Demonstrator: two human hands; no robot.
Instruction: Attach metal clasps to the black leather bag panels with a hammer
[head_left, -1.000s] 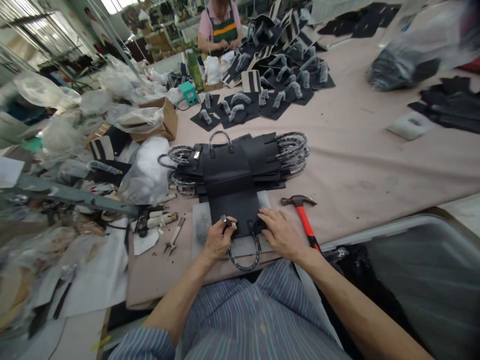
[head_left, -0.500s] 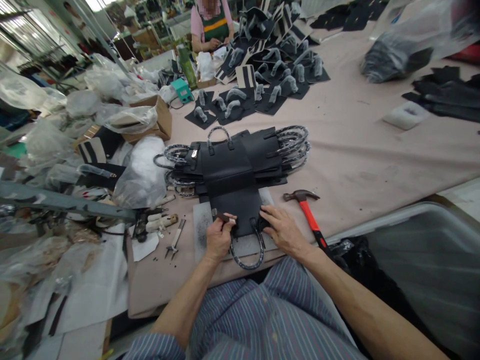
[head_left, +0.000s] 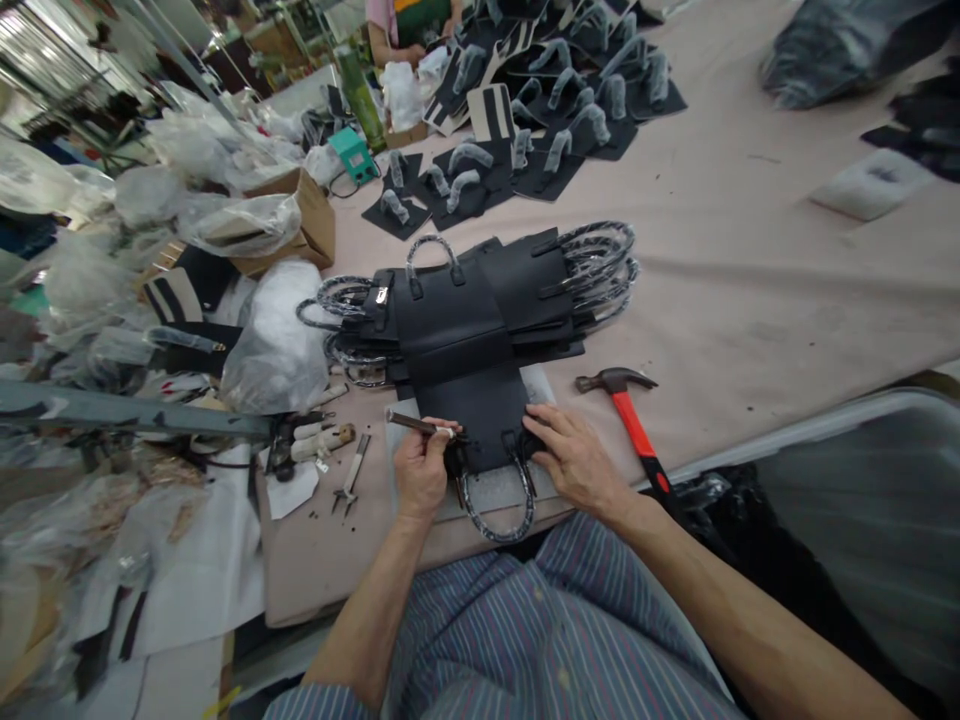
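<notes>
My left hand [head_left: 421,470] is closed round a slim brownish metal rod-like tool [head_left: 409,421], one end by the left edge of a black bag panel [head_left: 487,410]. At the panel's right edge is my right hand [head_left: 577,460], its fingers bent over the edge and gripping it; what lies under them is partly hidden. A plastic-wrapped handle loop [head_left: 499,535] hangs from the panel toward me. Under the panel is a pale board [head_left: 540,383]. Beyond it lies a stack of black bag pieces [head_left: 450,325] with wrapped handles.
A claw hammer [head_left: 630,420] with a red-and-black grip lies to the right. Left are a small metal tool [head_left: 352,477], plastic bags [head_left: 277,340] and a cardboard box [head_left: 311,220]. Several handled panels [head_left: 480,175] lie farther back, near another person [head_left: 409,30]. A grey bin [head_left: 847,520] stands at right.
The tool in my left hand has tipped, its outer end now pointing left and showing more length. My right hand stays on the panel's edge. The whole view has shifted slightly.
</notes>
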